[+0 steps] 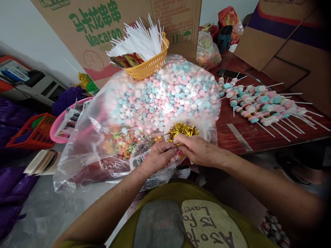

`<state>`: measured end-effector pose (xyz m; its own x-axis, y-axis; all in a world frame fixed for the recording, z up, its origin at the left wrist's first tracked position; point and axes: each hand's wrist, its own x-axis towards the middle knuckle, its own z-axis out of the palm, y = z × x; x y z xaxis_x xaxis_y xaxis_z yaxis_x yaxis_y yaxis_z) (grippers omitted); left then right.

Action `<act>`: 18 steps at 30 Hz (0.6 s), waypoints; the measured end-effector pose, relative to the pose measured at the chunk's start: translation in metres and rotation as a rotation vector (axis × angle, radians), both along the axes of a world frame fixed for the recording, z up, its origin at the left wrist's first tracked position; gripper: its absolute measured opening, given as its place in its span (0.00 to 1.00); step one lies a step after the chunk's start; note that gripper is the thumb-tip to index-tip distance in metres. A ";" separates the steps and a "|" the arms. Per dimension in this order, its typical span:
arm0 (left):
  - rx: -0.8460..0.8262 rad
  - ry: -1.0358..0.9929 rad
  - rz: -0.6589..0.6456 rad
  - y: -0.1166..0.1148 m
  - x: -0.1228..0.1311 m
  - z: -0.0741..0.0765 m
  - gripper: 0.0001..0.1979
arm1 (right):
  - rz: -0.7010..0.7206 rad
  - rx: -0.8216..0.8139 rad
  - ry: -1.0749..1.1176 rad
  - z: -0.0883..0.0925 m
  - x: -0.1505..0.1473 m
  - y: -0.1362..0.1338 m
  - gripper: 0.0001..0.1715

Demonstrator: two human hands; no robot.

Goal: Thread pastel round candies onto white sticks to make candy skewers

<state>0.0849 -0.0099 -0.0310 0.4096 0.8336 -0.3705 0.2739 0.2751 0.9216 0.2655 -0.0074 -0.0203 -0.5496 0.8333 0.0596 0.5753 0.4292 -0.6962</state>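
Note:
My left hand [160, 155] and my right hand [197, 147] meet at the near rim of a round white tub [203, 130]. Fingers and thumbs are pinched together on both, and what they grip is mostly hidden; a bit of pink shows just beneath. Gold twist ties [183, 128] fill the tub right behind my knuckles. Beyond it spreads a large clear plastic bag of pink, blue and white marshmallows [160, 100]. Colourful ring-shaped pieces [124, 143] lie by my left hand, beside a packet of small dark bits [141, 150].
A yellow basket [148, 69] of white sticks rests on the bag, before a cardboard box [178, 20]. Marshmallow skewers [261, 103] are heaped on the red table [222, 137] at right, near another box [281, 44]. A pink basin [58, 129] and orange basket [38, 134] stand left.

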 end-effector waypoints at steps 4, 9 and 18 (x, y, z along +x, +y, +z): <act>-0.086 -0.215 0.200 -0.003 0.006 -0.013 0.16 | -0.299 0.079 0.291 -0.005 0.008 -0.004 0.23; 0.197 -0.222 0.224 -0.003 0.009 -0.012 0.16 | -0.378 -0.211 0.381 -0.022 -0.003 -0.021 0.19; 0.709 -0.262 0.179 -0.005 0.007 -0.003 0.09 | -0.309 -0.055 0.522 -0.020 -0.024 -0.023 0.16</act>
